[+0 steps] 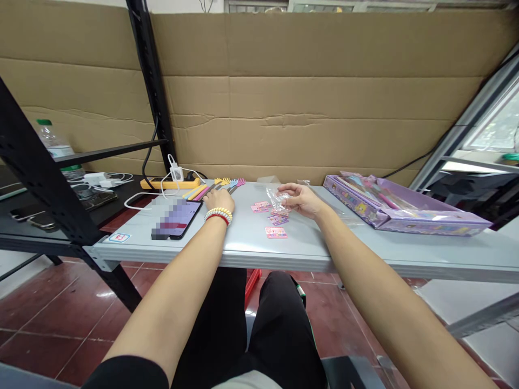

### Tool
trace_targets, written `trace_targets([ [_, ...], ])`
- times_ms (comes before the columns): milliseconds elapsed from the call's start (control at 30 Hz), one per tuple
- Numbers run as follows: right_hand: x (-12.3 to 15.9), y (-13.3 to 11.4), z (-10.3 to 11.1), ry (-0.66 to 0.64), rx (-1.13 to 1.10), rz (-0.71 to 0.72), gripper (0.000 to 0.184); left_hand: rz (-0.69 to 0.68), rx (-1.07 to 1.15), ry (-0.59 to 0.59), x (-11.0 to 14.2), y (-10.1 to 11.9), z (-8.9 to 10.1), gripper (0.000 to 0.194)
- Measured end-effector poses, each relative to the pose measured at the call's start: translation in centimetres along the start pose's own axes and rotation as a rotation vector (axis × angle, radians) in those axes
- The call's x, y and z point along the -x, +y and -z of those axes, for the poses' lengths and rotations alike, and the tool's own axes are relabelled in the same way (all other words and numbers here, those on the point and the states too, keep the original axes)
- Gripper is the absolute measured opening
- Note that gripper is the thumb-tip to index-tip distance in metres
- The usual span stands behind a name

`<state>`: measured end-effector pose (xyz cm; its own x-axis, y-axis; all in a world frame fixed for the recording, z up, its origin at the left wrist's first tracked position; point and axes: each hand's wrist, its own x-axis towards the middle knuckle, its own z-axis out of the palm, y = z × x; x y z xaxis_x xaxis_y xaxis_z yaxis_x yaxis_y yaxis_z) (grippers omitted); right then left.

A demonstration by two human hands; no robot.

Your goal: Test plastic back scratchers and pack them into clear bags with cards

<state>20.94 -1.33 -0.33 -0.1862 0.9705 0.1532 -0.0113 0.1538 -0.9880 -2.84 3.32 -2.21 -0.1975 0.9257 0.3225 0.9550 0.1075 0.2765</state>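
My right hand (300, 199) pinches a crumpled clear plastic bag (277, 199) between thumb and fingers, just above the table. Beneath and beside that bag lie several small pink and purple printed cards (276, 233). My left hand (219, 200), with beaded bracelets at the wrist, reaches over a row of colourful slim sticks with fork-like or hand-shaped ends (240, 183). They are yellow, blue, pink and dark. Its fingertips are mostly hidden, so whether they grip a stick does not show. A phone (178, 219) lies left of this hand.
A purple open box (430, 222) with plastic-wrapped items stands at the right. More clear bags (336, 210) lie beside it. A yellow power strip (170, 183) with white cables sits at the back left, near a black shelf post (152, 70). Cardboard (284, 97) walls the back.
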Motion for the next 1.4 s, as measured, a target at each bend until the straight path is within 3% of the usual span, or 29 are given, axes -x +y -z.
trace_targets([
  [167, -0.2, 0.1, -0.1, 0.057, 0.010, 0.005, 0.043, -0.003, -0.007, 0.005, 0.0, 0.0, 0.1, 0.035],
  [567, 0.0, -0.2, -0.3, 0.041, 0.056, -0.025, 0.034, 0.038, 0.032, -0.001, -0.1, 0.0, 0.3, 0.035],
  [833, 0.1, -0.5, -0.5, 0.068, 0.078, -0.081, 0.026, 0.133, 0.169, -0.098, -0.6, -0.3, 0.8, 0.057],
  [1000, 0.2, -0.5, -0.5, 0.062, 0.089, -0.084, 0.027, 0.104, 0.170, -0.190, -0.9, -1.0, 1.0, 0.038],
  [1233, -0.1, -0.1, -0.3, 0.041, 0.084, -0.048, 0.023, 0.108, 0.206, -0.096, -0.6, -0.5, 1.2, 0.034],
  [1300, -0.1, 0.0, -0.3, 0.042, 0.090, -0.046, 0.019, 0.051, 0.250, -0.038, -0.2, 0.1, 1.4, 0.036],
  [1400, -0.2, 0.0, -0.3, 0.047, 0.100, -0.063, 0.014, -0.222, 0.322, 0.000, 0.8, 1.1, 1.6, 0.034],
])
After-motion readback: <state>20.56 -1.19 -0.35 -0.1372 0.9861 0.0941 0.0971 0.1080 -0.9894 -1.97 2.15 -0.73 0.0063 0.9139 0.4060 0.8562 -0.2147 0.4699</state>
